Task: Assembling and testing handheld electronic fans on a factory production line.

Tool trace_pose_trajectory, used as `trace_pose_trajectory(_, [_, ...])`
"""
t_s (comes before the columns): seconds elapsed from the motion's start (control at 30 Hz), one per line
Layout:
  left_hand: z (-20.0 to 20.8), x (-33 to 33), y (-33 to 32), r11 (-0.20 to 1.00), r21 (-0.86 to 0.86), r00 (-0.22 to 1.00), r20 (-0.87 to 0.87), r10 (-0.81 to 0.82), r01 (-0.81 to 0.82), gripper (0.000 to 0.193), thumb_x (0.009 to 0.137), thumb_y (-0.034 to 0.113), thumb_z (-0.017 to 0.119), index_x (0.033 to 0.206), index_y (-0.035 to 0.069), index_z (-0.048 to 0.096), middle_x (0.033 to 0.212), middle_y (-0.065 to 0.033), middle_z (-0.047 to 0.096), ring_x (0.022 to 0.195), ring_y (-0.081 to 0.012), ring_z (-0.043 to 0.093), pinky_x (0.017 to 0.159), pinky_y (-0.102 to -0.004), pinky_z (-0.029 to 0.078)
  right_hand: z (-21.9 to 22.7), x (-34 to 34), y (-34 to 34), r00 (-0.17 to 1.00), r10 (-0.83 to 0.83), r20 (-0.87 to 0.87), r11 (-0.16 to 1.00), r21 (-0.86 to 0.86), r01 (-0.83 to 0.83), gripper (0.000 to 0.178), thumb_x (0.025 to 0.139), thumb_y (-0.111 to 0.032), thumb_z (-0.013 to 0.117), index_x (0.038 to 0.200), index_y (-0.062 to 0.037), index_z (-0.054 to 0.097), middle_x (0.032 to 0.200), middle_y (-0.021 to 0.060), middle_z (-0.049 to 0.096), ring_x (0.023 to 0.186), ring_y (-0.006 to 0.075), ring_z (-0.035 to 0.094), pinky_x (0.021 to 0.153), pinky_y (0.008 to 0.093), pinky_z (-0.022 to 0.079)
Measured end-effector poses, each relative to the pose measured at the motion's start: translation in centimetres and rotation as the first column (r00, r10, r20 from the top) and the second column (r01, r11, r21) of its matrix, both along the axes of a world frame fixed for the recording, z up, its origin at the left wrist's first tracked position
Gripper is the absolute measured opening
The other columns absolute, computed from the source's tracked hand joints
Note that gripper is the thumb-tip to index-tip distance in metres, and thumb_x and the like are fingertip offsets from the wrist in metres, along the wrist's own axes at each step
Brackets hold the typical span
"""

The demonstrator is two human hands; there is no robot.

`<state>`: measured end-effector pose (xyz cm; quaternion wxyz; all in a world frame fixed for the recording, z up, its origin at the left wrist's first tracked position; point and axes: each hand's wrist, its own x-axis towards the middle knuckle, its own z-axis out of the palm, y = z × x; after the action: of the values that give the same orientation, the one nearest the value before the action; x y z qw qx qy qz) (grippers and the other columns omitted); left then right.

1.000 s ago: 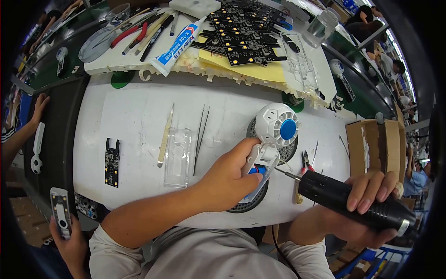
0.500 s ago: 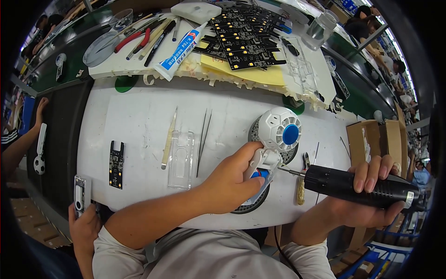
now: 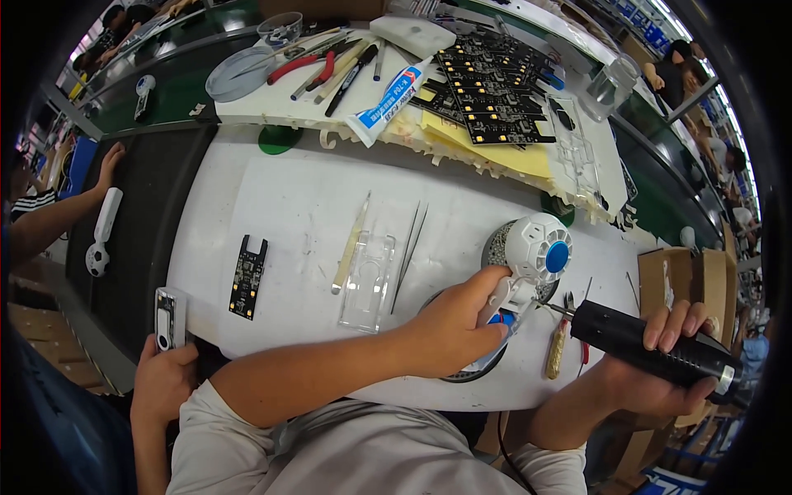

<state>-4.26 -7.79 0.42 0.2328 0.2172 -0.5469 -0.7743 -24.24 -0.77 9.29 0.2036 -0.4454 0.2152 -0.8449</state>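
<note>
My left hand [image 3: 462,322] is closed round the neck of a white handheld device [image 3: 528,245]. Its round, football-like head has vents and a blue disc facing up, and blue and red parts show inside the opened neck. In my right hand [image 3: 648,384] lies a black electric screwdriver [image 3: 615,332], gripped by its body and pointing left. The screwdriver's thin bit reaches the device's neck just beside my left hand; whether it sits in a screw is too small to tell. Beneath the device is a round grey stand [image 3: 499,239], partly covered by the device and hand.
Left of my hand lie a clear plastic cover [image 3: 369,280], tweezers [image 3: 408,256] and a black circuit board [image 3: 248,278]. A raised shelf holds stacked boards [image 3: 495,91], a glue tube [image 3: 388,103] and pliers [image 3: 301,68]. At far left, another person's hand [image 3: 165,375] holds a white part.
The view has turned, so the whole scene sits further right in the picture. My hands, the device and the screwdriver keep nearly the same position to each other.
</note>
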Motion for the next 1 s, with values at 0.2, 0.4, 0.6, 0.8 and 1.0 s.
trace_pose_trajectory(0.2, [0.4,0.0,-0.3,0.995,-0.094,0.998,0.054,0.022,-0.017,0.059,0.082,-0.002,0.053,0.136,0.0,0.031,0.122,-0.0114,0.051,0.114,-0.0168,0.049,0.098,-0.0308,0.038,-0.2,2.4,0.2,0.986,-0.061,-0.153,0.998,-0.027,0.057,0.066,0.08,-0.047,0.064,0.109,0.0083,0.042,0.091,0.0099,0.039,0.064,0.0149,0.047,0.049,0.0253,0.042])
trace_pose_trajectory(0.4, [0.8,0.0,-0.4,0.966,-0.247,0.981,0.157,0.116,-0.074,0.052,0.082,0.006,0.055,0.13,-0.002,0.035,0.11,-0.0203,0.057,0.104,-0.0265,0.057,0.09,-0.0349,0.043,-1.6,4.8,-0.3,0.924,-0.017,-0.381,0.984,-0.172,-0.053,0.071,0.07,-0.051,0.073,0.104,0.0044,0.044,0.09,0.0107,0.039,0.062,0.0159,0.046,0.05,0.0265,0.041])
trace_pose_trajectory(0.6, [-0.4,0.2,-0.1,0.909,-0.386,0.971,0.106,0.215,-0.159,0.049,0.08,0.007,0.055,0.124,-0.002,0.037,0.104,-0.0243,0.057,0.098,-0.0361,0.058,0.086,-0.0401,0.045,-2.0,4.6,-0.5,0.921,0.063,-0.384,0.976,-0.167,-0.137,0.068,0.069,-0.051,0.075,0.104,-0.0001,0.046,0.09,0.0106,0.039,0.062,0.0164,0.047,0.05,0.0271,0.041])
trace_pose_trajectory(0.8, [-0.6,-0.3,0.3,0.89,-0.423,0.973,0.068,0.22,-0.171,0.042,0.077,0.008,0.052,0.114,-0.006,0.038,0.099,-0.0317,0.057,0.096,-0.0471,0.055,0.083,-0.0493,0.043,-0.9,4.6,-0.7,0.95,-0.045,-0.31,0.991,-0.137,0.002,0.056,0.078,-0.05,0.058,0.095,0.0029,0.048,0.08,0.0126,0.044,0.058,0.0193,0.048,0.047,0.0277,0.041])
trace_pose_trajectory(1.0, [-0.2,-0.4,0.2,0.929,-0.319,0.977,0.037,0.211,-0.188,0.037,0.076,0.004,0.051,0.109,-0.005,0.037,0.099,-0.0276,0.055,0.093,-0.0433,0.056,0.08,-0.0448,0.045,-1.0,5.0,-1.4,0.932,-0.169,-0.321,0.963,-0.254,0.088,0.063,0.085,-0.055,0.049,0.091,0.0076,0.047,0.07,0.013,0.047,0.05,0.0202,0.048,0.039,0.0279,0.041])
